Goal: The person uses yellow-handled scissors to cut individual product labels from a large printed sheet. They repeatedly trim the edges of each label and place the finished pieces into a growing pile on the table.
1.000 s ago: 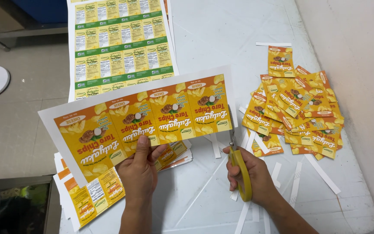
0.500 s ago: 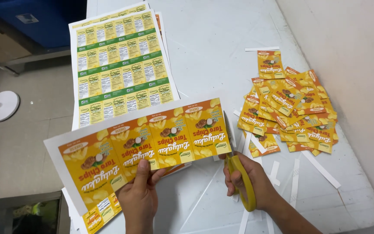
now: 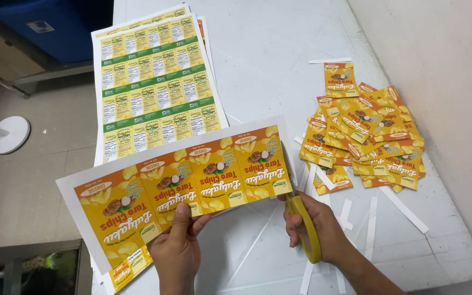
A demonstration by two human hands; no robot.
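Now my left hand (image 3: 178, 246) has slid the orange label strip (image 3: 181, 180) rightward above the worktop's (image 3: 269, 60) near edge, pinching its lower margin, while my right hand (image 3: 315, 229), gripping the yellow scissors (image 3: 304, 226), meets its right end.

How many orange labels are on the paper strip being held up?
4, side by side on the label strip held by the left hand: far left, second, third, and rightmost beside the scissors in the right hand.

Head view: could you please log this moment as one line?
left hand: holds label strip | right hand: yellow scissors at strip's right edge | cut labels pile right | uncut sheets behind | white table
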